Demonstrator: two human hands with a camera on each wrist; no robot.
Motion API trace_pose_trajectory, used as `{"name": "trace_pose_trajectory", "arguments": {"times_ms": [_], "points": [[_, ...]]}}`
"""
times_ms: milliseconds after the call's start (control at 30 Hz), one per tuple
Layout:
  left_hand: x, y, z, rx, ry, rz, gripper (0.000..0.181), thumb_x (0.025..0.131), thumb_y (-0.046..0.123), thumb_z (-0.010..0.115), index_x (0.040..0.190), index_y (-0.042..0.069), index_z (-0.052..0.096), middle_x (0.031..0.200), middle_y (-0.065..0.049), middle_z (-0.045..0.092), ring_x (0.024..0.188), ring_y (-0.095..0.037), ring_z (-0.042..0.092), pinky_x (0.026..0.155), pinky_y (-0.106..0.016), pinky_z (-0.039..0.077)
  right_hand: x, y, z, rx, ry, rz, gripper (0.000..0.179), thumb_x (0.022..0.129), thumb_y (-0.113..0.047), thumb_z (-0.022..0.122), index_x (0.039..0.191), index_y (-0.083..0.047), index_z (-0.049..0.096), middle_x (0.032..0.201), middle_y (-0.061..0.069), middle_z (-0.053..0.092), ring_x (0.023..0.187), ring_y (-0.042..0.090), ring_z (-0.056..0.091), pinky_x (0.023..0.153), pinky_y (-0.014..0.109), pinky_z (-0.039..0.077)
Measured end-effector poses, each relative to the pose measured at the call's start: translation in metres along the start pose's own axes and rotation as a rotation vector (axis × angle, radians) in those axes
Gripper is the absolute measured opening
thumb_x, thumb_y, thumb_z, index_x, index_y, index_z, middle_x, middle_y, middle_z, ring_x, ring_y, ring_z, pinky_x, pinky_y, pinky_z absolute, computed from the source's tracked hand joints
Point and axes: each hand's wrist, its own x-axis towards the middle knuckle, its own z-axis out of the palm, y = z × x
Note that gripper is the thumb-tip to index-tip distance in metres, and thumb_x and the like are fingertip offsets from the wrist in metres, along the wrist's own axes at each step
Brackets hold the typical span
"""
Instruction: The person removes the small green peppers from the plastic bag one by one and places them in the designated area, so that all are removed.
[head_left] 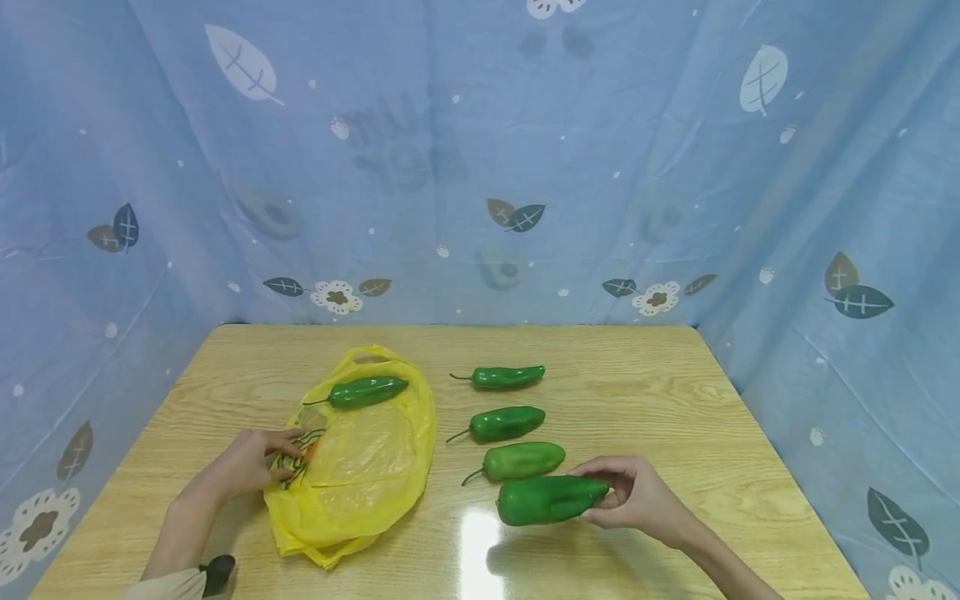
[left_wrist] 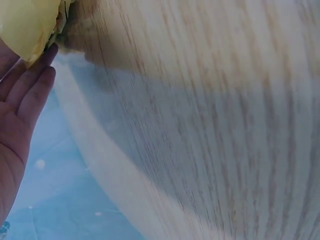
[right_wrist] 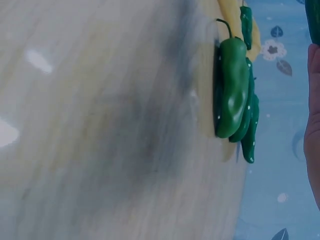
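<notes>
My right hand (head_left: 633,496) pinches the tapered end of a large green pepper (head_left: 543,501), holding it above the table. In the right wrist view, only a strip of that hand (right_wrist: 313,115) and part of the held pepper (right_wrist: 314,22) appear at the right edge. My left hand (head_left: 251,458) grips the left edge of a yellow plastic bag (head_left: 360,517) lying flat, where a green and orange print shows. The left wrist view has the fingers (left_wrist: 35,95) against the bag's edge. On the bag lies one green pepper (head_left: 367,392), its stem to the left.
Three green peppers lie in a column right of the bag: a far one (head_left: 510,377), a middle one (head_left: 507,423) and a near one (head_left: 523,461) just beyond the held pepper. Blue patterned cloth (head_left: 465,167) surrounds the wooden table (head_left: 622,367) at the back and sides.
</notes>
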Motion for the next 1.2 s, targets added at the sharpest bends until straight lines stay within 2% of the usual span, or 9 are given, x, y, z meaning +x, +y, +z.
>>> {"name": "trace_pose_trajectory", "arguments": {"times_ms": [267,433,533,933,1200], "points": [[-0.001,0.001,-0.001,-0.026,-0.006,-0.015,0.023,0.075,0.008,0.080,0.097,0.006,0.075,0.125,-0.026,0.058,0.109,-0.048,0.056,0.086,-0.054,0.051,-0.020,-0.006,-0.005,-0.033,0.022,0.029,0.042,0.083,0.013,0.064,0.125,0.007,0.057,0.118,0.002,0.064,0.100,0.016,0.065,0.078,0.037,0.059],[-0.002,0.000,0.000,-0.028,-0.002,-0.009,0.023,0.075,0.008,0.080,0.097,0.007,0.076,0.126,-0.025,0.059,0.109,-0.047,0.057,0.086,-0.053,0.052,-0.033,-0.018,-0.015,-0.093,0.079,0.094,0.042,0.083,0.010,0.066,0.124,0.011,0.056,0.119,-0.002,0.064,0.099,0.014,0.066,0.078,0.035,0.059],[-0.002,-0.001,0.000,-0.023,0.002,-0.009,0.023,0.074,0.008,0.081,0.096,0.007,0.076,0.125,-0.024,0.059,0.109,-0.047,0.057,0.086,-0.054,0.051,-0.040,-0.020,-0.021,-0.104,0.101,0.102,0.042,0.083,0.011,0.065,0.125,0.010,0.056,0.122,-0.002,0.063,0.098,0.013,0.065,0.078,0.033,0.059],[-0.005,0.000,-0.002,-0.021,-0.021,-0.036,0.023,0.075,0.010,0.080,0.097,0.008,0.075,0.126,-0.023,0.059,0.109,-0.046,0.057,0.085,-0.053,0.052,-0.057,-0.011,-0.049,-0.067,0.088,0.090,0.044,0.085,0.016,0.059,0.127,0.003,0.058,0.124,-0.002,0.063,0.099,0.010,0.064,0.076,0.026,0.059],[-0.004,0.000,-0.002,-0.021,-0.018,-0.041,0.022,0.075,0.010,0.080,0.096,0.008,0.076,0.126,-0.024,0.059,0.109,-0.046,0.057,0.086,-0.054,0.051,-0.060,-0.001,-0.064,-0.002,0.087,0.137,0.045,0.087,0.015,0.056,0.127,-0.004,0.061,0.122,-0.002,0.063,0.096,0.010,0.064,0.075,0.028,0.059]]}}
